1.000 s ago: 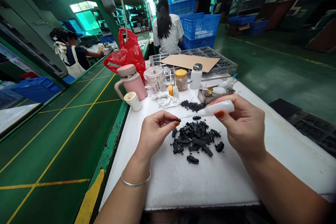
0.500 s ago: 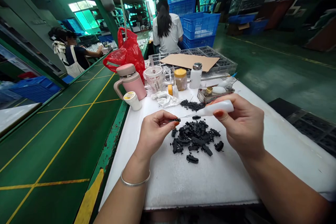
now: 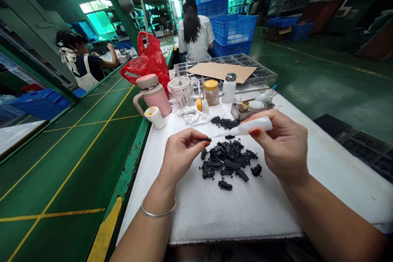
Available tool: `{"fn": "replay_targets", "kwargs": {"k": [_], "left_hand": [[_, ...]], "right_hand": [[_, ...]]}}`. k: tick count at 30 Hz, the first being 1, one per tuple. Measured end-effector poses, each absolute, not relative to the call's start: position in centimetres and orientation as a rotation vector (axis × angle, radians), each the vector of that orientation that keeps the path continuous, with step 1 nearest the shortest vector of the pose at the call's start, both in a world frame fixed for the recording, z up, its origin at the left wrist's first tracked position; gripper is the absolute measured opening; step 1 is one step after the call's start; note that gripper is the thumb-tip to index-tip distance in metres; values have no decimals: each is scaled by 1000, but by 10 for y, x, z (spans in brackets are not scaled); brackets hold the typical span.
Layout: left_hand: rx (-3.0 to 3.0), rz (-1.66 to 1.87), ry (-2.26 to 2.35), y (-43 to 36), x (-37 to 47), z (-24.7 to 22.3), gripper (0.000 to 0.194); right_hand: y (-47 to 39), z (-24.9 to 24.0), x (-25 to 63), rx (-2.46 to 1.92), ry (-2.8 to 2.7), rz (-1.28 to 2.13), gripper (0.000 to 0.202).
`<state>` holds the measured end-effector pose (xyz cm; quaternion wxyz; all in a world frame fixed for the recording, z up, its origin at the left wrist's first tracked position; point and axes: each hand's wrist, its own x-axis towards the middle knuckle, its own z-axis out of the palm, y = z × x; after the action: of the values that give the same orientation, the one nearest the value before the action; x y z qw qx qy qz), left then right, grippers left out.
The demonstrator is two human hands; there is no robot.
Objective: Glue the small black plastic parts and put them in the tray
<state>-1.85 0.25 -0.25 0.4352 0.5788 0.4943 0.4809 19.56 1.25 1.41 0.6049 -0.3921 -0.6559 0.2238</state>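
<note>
As the left hand [image 3: 178, 157] pinches a small black part [image 3: 209, 139] between thumb and finger, the right hand [image 3: 287, 143] clamps a white squeeze bottle [image 3: 256, 125], its nozzle at the part. This piece seems unfinished; which in the black pile [image 3: 231, 164] are done cannot be told.

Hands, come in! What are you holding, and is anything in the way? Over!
Left hand: small black part in pinch grip. Right hand: white bottle, nozzle at part. Nothing visible between them. Over.
</note>
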Motion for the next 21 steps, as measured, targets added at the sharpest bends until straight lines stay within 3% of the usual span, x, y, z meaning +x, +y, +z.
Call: {"fn": "replay_targets", "kwargs": {"k": [10, 21], "left_hand": [[1424, 1221, 1208, 1, -19, -3, 19], [1444, 1214, 1225, 2, -20, -3, 22]], "right_hand": [[20, 8, 200, -827, -1344, 736, 17], [17, 10, 195, -813, -1404, 748, 13]]}}
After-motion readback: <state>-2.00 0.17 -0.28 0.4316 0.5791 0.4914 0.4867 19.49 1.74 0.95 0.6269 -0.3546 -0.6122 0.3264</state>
